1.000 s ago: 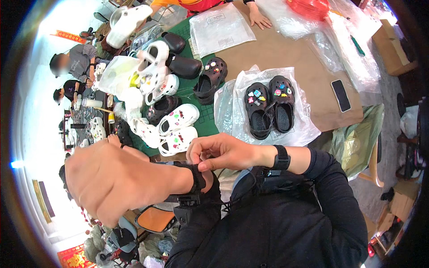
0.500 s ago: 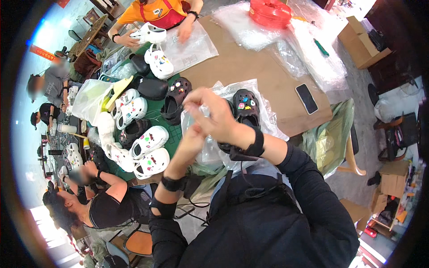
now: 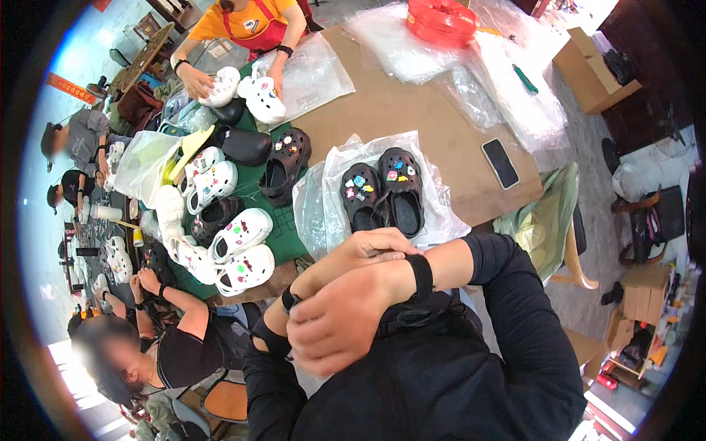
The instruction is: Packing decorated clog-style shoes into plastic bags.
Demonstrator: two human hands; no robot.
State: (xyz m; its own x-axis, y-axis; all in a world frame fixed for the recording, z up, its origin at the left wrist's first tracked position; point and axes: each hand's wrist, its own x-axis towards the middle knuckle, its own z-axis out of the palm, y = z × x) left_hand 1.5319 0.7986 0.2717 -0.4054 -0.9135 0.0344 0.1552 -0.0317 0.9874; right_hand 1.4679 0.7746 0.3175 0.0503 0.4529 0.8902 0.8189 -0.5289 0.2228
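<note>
Looking broad, the right wristband [image 3: 421, 279] (plain) is black.

bright, with left-side glare and fisheye distortion

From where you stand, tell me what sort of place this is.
Likely a small shoe workshop or packing room: charm-studded white clogs crowd a green mat, black clogs lie on translucent plastic, and an apron-wearing co-worker handles another white clog.
</note>
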